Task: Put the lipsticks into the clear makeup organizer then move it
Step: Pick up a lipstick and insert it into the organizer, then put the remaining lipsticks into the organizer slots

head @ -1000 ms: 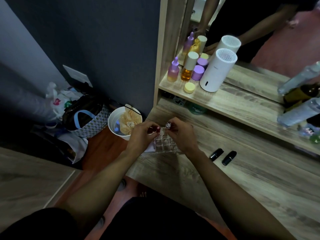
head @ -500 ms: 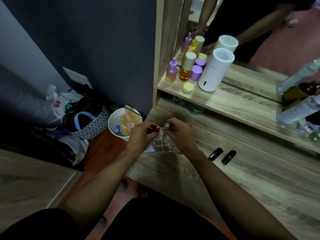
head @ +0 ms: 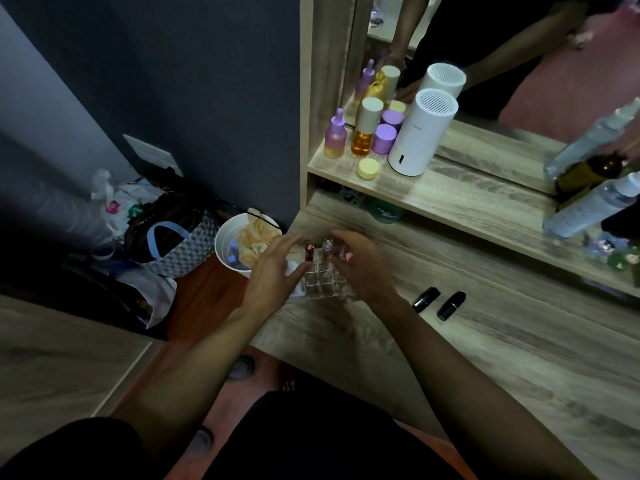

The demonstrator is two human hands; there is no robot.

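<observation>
A clear makeup organizer (head: 323, 284) with small square cells stands near the left end of the wooden vanity top (head: 485, 358). A red lipstick (head: 309, 252) and a clear-capped lipstick (head: 327, 244) stand upright in its far cells. My left hand (head: 273, 271) hovers at the organizer's left side, fingers spread and holding nothing. My right hand (head: 363, 265) is at its right side, fingers also apart. Two black lipsticks (head: 426, 298) (head: 451, 305) lie on the vanity top to the right of my right wrist.
A shelf (head: 450, 199) above carries purple and amber bottles (head: 363, 133), a yellow jar (head: 368, 168), a white cylinder device (head: 420, 133) and clear bottles (head: 592, 206), backed by a mirror. On the floor at left stand a white bucket (head: 228, 251) and bags (head: 173, 237).
Both hands have let go of the lipsticks, which now stand in the organizer. The fingers have opened and drawn apart to either side of the organizer.
</observation>
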